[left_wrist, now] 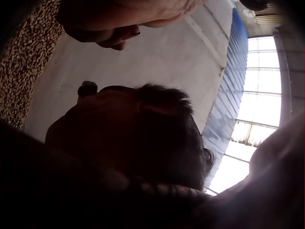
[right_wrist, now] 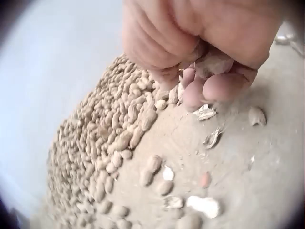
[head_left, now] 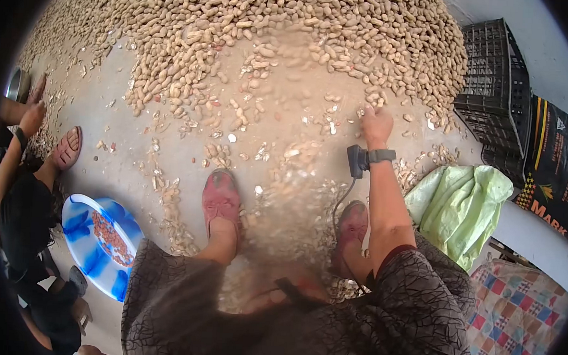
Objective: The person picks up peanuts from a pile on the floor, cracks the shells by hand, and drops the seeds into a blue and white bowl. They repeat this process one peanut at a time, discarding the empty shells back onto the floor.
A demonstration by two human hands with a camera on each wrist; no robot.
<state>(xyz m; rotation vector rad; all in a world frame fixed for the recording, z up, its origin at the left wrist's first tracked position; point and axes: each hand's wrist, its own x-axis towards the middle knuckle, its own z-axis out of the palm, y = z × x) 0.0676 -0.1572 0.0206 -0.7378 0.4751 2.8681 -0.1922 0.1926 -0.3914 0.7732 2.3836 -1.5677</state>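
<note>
My right hand (head_left: pixel 377 126) is low over the floor at the near edge of a big heap of unshelled peanuts (head_left: pixel 294 9). In the right wrist view that hand (right_wrist: pixel 205 33) has its fingers curled round a peanut shell (right_wrist: pixel 214 64), with loose peanuts (right_wrist: pixel 153 163), shell pieces (right_wrist: pixel 204 206) and a red kernel (right_wrist: pixel 205 180) below. The left wrist view shows my left hand (left_wrist: pixel 133 14) dark at the top, raised near a head (left_wrist: pixel 124 133), fingers bent; whether it holds anything is hidden.
A blue-and-white basin (head_left: pixel 73 220) with red kernels stands at left, near another seated person (head_left: pixel 21 213). Black crates (head_left: pixel 491 79), a black sack (head_left: pixel 561 162) and a pale green sack (head_left: pixel 457 214) are at right. Shell bits lie round my shoes (head_left: pixel 221 200).
</note>
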